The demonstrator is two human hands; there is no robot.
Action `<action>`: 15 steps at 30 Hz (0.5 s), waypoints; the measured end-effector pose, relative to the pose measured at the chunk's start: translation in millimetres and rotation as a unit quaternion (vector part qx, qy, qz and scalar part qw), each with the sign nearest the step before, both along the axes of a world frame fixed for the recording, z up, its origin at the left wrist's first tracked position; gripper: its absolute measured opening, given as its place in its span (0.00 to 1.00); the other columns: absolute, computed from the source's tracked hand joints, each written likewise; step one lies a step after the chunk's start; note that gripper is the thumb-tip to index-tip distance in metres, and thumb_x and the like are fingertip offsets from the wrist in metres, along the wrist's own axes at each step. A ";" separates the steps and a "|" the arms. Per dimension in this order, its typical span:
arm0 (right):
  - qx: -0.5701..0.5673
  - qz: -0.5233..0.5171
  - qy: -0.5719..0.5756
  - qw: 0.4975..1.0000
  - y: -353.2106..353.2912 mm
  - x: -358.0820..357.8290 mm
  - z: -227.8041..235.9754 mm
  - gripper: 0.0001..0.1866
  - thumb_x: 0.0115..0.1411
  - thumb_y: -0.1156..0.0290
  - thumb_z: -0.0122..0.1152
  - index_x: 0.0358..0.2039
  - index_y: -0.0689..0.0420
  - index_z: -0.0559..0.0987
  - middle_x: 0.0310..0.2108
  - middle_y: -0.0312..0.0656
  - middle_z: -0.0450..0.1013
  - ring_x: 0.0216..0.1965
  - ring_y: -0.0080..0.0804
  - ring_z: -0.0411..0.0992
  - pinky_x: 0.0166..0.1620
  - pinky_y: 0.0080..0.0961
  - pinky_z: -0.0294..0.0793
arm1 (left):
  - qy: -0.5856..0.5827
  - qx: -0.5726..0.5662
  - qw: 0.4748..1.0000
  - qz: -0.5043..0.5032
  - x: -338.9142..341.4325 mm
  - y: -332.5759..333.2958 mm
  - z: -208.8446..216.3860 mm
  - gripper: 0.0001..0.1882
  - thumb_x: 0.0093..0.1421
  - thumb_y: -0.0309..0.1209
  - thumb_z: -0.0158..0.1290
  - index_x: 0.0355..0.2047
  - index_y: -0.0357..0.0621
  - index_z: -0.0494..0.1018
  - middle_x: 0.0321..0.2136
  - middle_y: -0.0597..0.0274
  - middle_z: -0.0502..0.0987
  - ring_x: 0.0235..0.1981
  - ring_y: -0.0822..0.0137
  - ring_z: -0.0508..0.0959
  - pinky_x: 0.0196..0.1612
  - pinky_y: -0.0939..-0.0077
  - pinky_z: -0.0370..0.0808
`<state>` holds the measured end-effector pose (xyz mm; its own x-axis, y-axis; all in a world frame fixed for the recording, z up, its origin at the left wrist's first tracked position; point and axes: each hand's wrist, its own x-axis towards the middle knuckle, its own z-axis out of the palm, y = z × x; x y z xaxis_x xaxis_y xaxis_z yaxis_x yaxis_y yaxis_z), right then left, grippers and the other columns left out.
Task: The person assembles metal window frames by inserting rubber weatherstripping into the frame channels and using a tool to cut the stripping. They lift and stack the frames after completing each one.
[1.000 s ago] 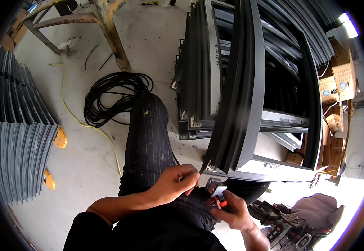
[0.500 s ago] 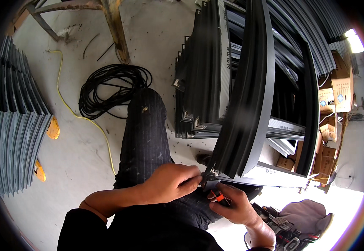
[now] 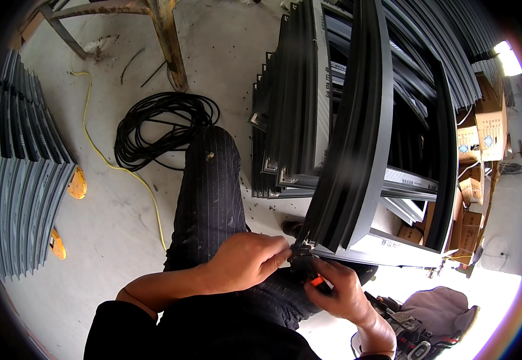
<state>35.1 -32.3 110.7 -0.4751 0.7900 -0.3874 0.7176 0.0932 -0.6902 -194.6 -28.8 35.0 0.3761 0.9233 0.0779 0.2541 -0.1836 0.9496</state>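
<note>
My left hand (image 3: 246, 259) is closed in a pinch beside the near corner of a dark grey metal frame (image 3: 376, 171). Whatever lies between its fingertips is too small and dark to name. Just right of it, my right hand (image 3: 343, 292) grips a small black-and-orange hand tool (image 3: 317, 281). The tool's dark front end reaches to the frame corner, close to my left fingertips. Its exact kind is hard to see, and my fingers cover part of its handle. The frame's near end sits over my lap.
Stacked dark frames (image 3: 297, 120) stand beyond the held corner. A coiled black cable (image 3: 147, 135) and a yellow cord (image 3: 102, 157) lie on the floor. Grey profiles (image 3: 24, 198) are piled at left, cardboard boxes (image 3: 490, 129) at right. A bag with tools (image 3: 432, 312) lies near my right arm.
My right hand has shifted slightly right and down, and the tool has turned, showing less orange. Its dark end now sits against the frame corner. My left hand stays pinched almost in place.
</note>
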 end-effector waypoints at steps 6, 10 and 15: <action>0.061 0.009 -0.016 0.998 -1.4 0.8 -4.0 0.25 0.43 0.74 0.65 0.46 0.60 0.78 0.24 0.49 0.74 0.26 0.46 0.75 0.30 0.33 0.74 | -0.014 -0.027 0.999 -0.026 -1.7 3.1 0.6 0.11 0.62 0.33 0.53 0.26 0.41 0.69 0.19 0.53 0.74 0.22 0.51 0.76 0.24 0.61 0.69; 0.063 0.016 -0.042 0.997 -2.8 1.8 -2.6 0.24 0.42 0.74 0.65 0.45 0.60 0.78 0.25 0.50 0.74 0.26 0.48 0.75 0.31 0.33 0.75 | -0.024 -0.059 0.998 -0.027 -3.4 3.9 0.4 0.10 0.63 0.32 0.52 0.27 0.41 0.70 0.20 0.53 0.75 0.21 0.52 0.76 0.23 0.62 0.69; 0.078 -0.113 -0.038 0.990 -47.1 34.3 -18.2 0.22 0.43 0.71 0.66 0.41 0.65 0.77 0.27 0.51 0.74 0.29 0.50 0.75 0.31 0.35 0.75 | -0.019 -0.112 0.993 -0.015 -6.2 -0.3 -4.2 0.10 0.67 0.29 0.48 0.30 0.37 0.72 0.18 0.60 0.73 0.20 0.70 0.75 0.24 0.75 0.69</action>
<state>69.4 -79.4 92.5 -0.2529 0.9261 -0.2799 0.7816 0.0250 -0.6233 -200.9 -29.1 30.8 0.4038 0.9078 -0.1137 0.2153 0.0265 0.9762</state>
